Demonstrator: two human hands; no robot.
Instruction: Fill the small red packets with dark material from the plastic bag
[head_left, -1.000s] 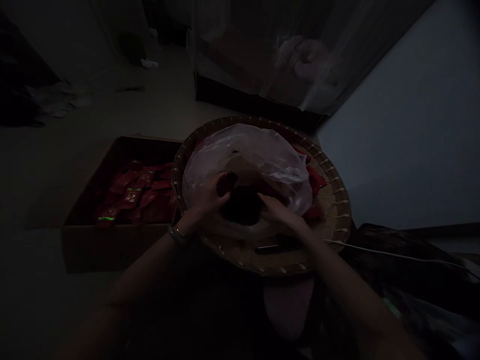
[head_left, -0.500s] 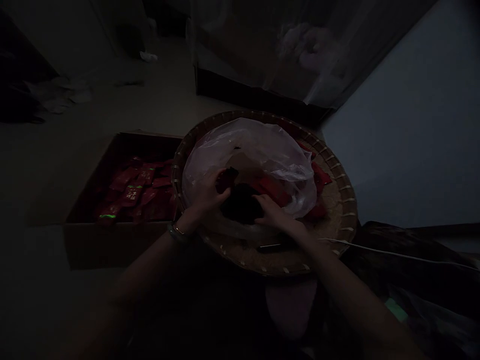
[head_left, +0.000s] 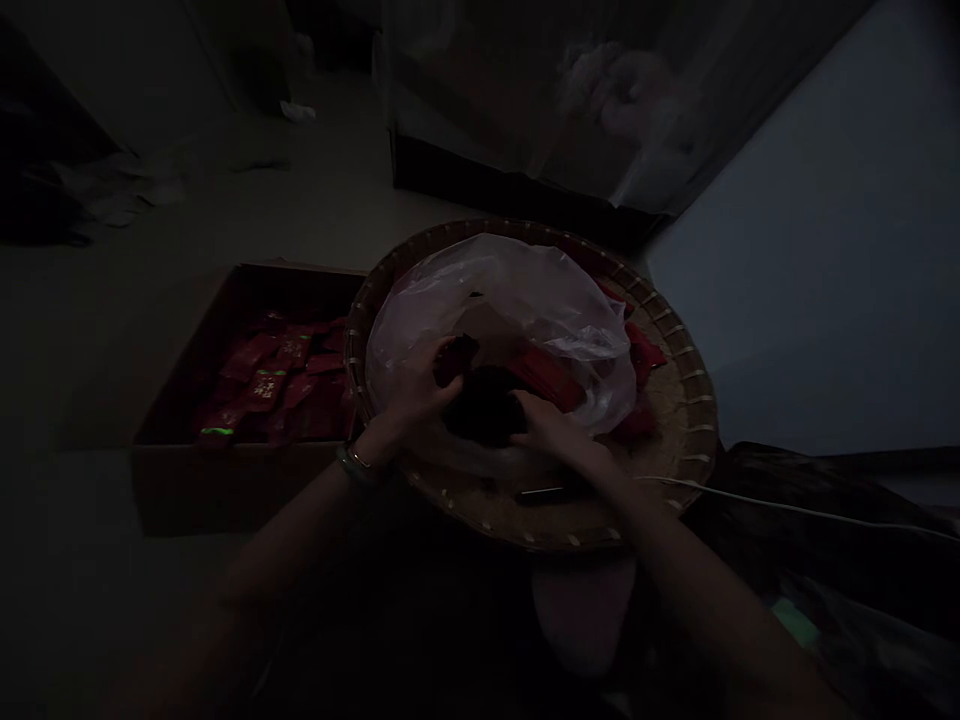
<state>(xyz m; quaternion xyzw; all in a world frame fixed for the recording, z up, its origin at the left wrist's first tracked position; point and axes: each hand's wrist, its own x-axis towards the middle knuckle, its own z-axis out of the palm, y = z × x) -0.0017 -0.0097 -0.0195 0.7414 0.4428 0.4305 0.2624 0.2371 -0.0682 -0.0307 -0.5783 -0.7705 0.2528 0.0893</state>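
My left hand (head_left: 420, 392) is curled round a small dark red packet (head_left: 454, 356), held upright over an open clear plastic bag (head_left: 510, 265). In the bag lies a dark heap (head_left: 484, 408), too dim to tell its kind. The fingers of my right hand (head_left: 547, 425) are bent in at the right side of this heap; what they grip, if anything, is hidden. Red packets (head_left: 551, 378) lie in the bag beyond my right hand. The bag rests in a round woven bamboo tray (head_left: 694, 400).
Left of the tray stands an open cardboard box (head_left: 217, 490) of red packets (head_left: 262, 390). More red packets (head_left: 643, 350) lie at the tray's right. A dark slim object (head_left: 551, 494) lies near its front rim. A white cord (head_left: 787, 508) runs off right. A pale wall (head_left: 825, 280) rises beyond.
Both hands keep nearly the same pose, the left with the packet. The view has shifted very slightly.
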